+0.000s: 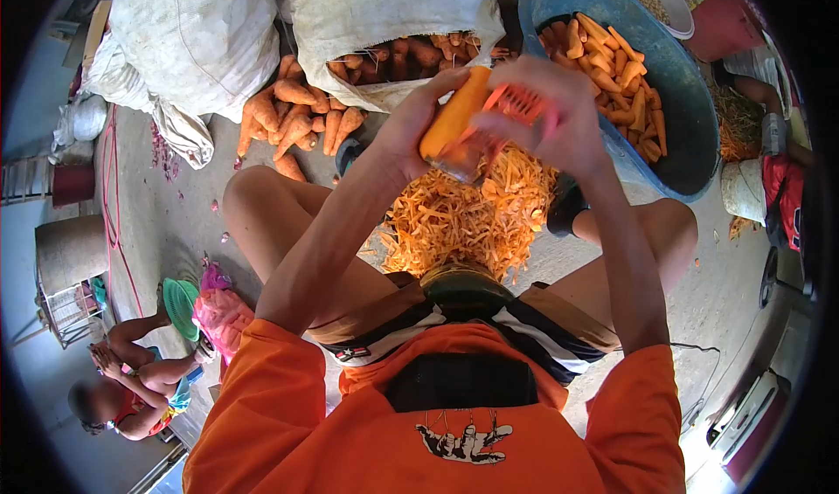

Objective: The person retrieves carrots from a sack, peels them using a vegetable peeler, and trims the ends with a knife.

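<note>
My left hand (412,123) is closed around a thick orange carrot (456,118) and tilts it over a heap of carrot peelings (476,214) between my knees. In my right hand (559,110), slightly blurred by motion, is a red peeler (523,105), held against or close to the carrot's right side. Unpeeled carrots (297,114) lie on the floor to the left and fill the open mouth of a white sack (393,22). Peeled carrots (625,79) rest in a blue tub (690,136) to the right.
Large white sacks (188,40) stand at the upper left. A seated person (144,376) is at the lower left beside a green basket (181,309). Another person, in red (782,184), is at the right edge near a white bucket (743,190). A pink hose (112,206) runs along the left floor.
</note>
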Motion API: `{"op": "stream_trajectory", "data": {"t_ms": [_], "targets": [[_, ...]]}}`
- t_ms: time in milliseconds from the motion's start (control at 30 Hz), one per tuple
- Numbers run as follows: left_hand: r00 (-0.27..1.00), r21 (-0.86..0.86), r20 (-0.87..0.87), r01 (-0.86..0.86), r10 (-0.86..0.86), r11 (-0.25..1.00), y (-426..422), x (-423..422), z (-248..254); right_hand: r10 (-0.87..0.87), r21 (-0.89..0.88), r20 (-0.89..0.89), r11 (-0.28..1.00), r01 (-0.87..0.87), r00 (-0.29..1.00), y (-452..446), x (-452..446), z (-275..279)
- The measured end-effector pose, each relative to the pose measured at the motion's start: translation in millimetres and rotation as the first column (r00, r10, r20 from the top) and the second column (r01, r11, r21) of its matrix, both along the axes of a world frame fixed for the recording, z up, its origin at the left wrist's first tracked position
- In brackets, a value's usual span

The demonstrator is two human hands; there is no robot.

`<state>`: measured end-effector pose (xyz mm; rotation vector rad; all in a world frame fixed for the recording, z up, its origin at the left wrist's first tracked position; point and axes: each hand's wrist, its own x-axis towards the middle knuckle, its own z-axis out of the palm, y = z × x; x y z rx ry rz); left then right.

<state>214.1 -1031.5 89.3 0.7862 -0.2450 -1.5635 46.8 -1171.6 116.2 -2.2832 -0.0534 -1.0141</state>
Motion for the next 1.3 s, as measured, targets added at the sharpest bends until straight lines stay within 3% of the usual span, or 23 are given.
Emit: {"op": "stream_trajectory", "data": {"t_ms": [100, 133, 233, 267, 300, 367, 400, 433, 500, 533, 567, 667, 700, 733, 767, 833, 900, 967, 1033, 1067, 1167, 1233, 1300], "targets": [[0.995, 0.028, -0.089, 0.055, -0.053, 0.998, 6, -6, -11, -0.184, 0.081, -0.120, 0.978, 0.195, 0.975, -15, -1, -12], [0.999, 0.064, -0.019, 0.038, -0.036, 0.997, 5, -8, 0, -0.139, 0.446, -0.170, 0.872, 0.202, 0.976, -41, 1, -34], [1.000, 0.107, 0.028, 0.006, -0.009, 0.994, 2, -9, 19, -0.367, 0.365, -0.145, 0.843, 0.394, 0.919, -59, -1, -11], [1.000, 0.087, -0.018, 0.002, -0.001, 0.996, 2, -5, 15, -0.134, 0.598, -0.030, 0.791, 0.125, 0.991, -47, 0, -10], [0.998, 0.068, -0.065, -0.004, 0.009, 0.998, 2, -2, 10, -0.129, 0.594, -0.025, 0.796, 0.119, 0.991, -28, 3, -5], [0.992, 0.053, -0.125, -0.010, 0.016, 0.999, -2, -2, 5, -0.055, -0.046, 0.041, 0.997, 0.057, 0.998, -1, 3, 2], [0.992, 0.035, -0.127, 0.018, -0.013, 0.999, 1, -3, 5, -0.109, -0.142, -0.015, 0.984, 0.106, 0.994, 3, 1, 9], [0.990, 0.024, -0.132, 0.046, -0.043, 0.999, 5, -5, 4, -0.109, -0.136, -0.015, 0.985, 0.106, 0.994, -2, 2, 5], [0.994, 0.088, -0.056, 0.100, -0.096, 0.991, 4, -7, 6, 0.011, 0.610, -0.052, 0.792, 0.023, 0.999, -34, 3, -12], [0.997, 0.104, -0.048, 0.060, -0.055, 0.993, 3, -10, 13, -0.363, 0.145, -0.186, 0.909, 0.391, 0.913, -69, -6, -24], [0.999, 0.120, -0.039, 0.014, -0.009, 0.993, 2, -12, 17, -0.368, 0.139, -0.185, 0.908, 0.395, 0.911, -67, -7, -18], [0.997, 0.097, -0.077, 0.012, -0.004, 0.995, 1, -6, 4, 0.091, 0.678, 0.049, 0.728, -0.100, 0.995, -22, 1, 4], [0.993, 0.082, -0.114, 0.025, -0.016, 0.996, 1, -4, 2, 0.097, 0.675, 0.051, 0.730, -0.106, 0.994, -10, -1, 10], [0.994, 0.080, -0.111, 0.022, -0.013, 0.997, 0, -5, 4, 0.017, 0.302, -0.044, 0.953, -0.003, 0.999, -1, -3, 16], [0.994, 0.065, -0.109, 0.028, -0.021, 0.997, 0, -9, 4, -0.099, -0.129, -0.096, 0.988, 0.086, 0.991, 4, -4, 18], [0.992, 0.070, -0.119, 0.042, -0.033, 0.997, 6, -14, 7, -0.067, -0.093, 0.036, 0.993, 0.071, 0.997, -21, 1, -10], [0.999, 0.086, 0.032, 0.013, -0.016, 0.996, 3, -11, 18, -0.249, 0.434, -0.111, 0.859, 0.272, 0.962, -47, -4, -10], [1.000, 0.093, 0.004, 0.002, -0.003, 0.996, -1, -11, 14, -0.474, 0.219, -0.125, 0.844, 0.490, 0.872, -59, -6, -14], [0.995, 0.039, -0.095, -0.016, 0.019, 0.999, -1, -6, 4, 0.024, 0.785, 0.052, 0.618, -0.055, 0.998, -18, 0, 3], [0.995, 0.034, -0.092, -0.021, 0.024, 0.999, 0, -6, 3, -0.120, 0.313, -0.050, 0.941, 0.129, 0.992, -9, -2, -3], [0.980, 0.012, -0.198, 0.004, -0.001, 1.000, 3, -9, 2, -0.060, -0.037, 0.011, 0.998, 0.060, 0.998, 1, -3, 16], [0.996, 0.036, -0.084, -0.011, 0.014, 0.999, 3, -14, 2, -0.173, 0.024, 0.059, 0.985, 0.172, 0.983, -34, 0, -12], [0.995, 0.044, -0.093, 0.025, -0.021, 0.999, 4, -19, 12, -0.394, 0.343, -0.107, 0.847, 0.406, 0.913, -58, -6, -8]]}}
